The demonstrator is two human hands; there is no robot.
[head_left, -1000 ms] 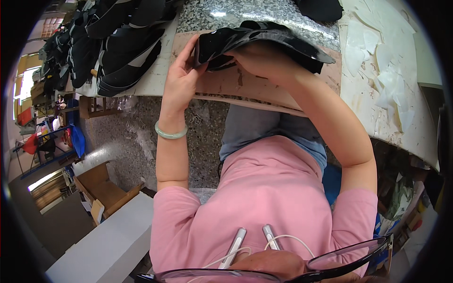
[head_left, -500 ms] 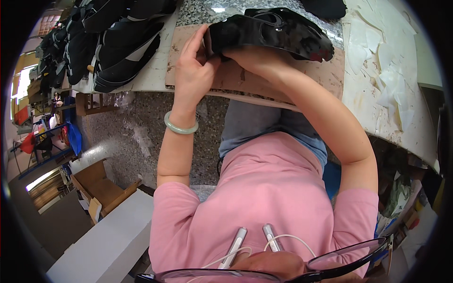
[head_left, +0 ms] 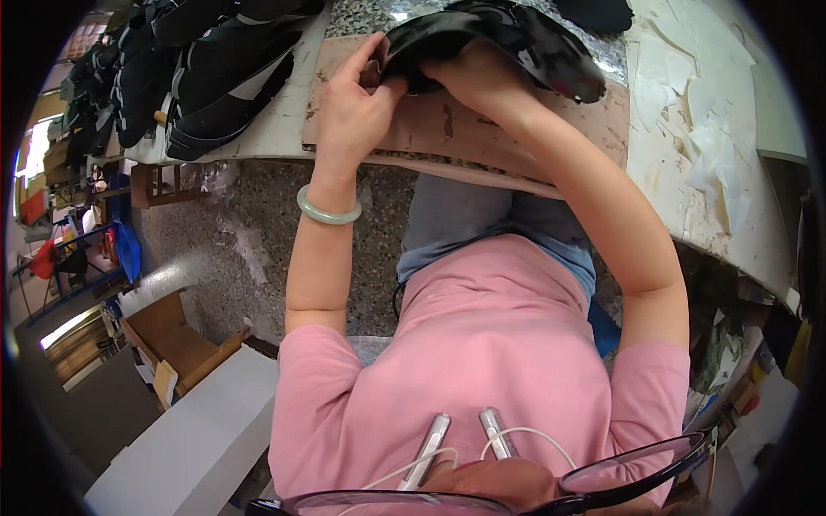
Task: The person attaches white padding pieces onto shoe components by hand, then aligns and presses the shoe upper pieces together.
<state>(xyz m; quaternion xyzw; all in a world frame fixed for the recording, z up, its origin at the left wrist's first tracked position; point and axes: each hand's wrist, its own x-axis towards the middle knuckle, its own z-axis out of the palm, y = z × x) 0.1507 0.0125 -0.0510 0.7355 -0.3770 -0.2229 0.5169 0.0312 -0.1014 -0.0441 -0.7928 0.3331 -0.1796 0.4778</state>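
Note:
A glossy black sheet-like piece [head_left: 551, 52], curved rather like a shoe upper, is lifted and bent above a worn tan board [head_left: 430, 129] on the table. My left hand [head_left: 357, 107] pinches its left edge, thumb on the near side and fingers behind. Under the raised near edge of the piece lies my right hand [head_left: 477, 82]; its fingertips are hidden in the fold. What they do there cannot be seen.
Stacked black pieces with grey trim [head_left: 228, 95] fill the table's left side. Pale torn film scraps [head_left: 714, 163] lie to the right. Another black piece [head_left: 598, 13] sits at the far edge. A white surface [head_left: 189, 430] stands at lower left, beside a brown wooden box [head_left: 176, 335].
The black piece has tipped, its near edge rising so the hollow underneath shows. Both hands have shifted slightly away from me with it.

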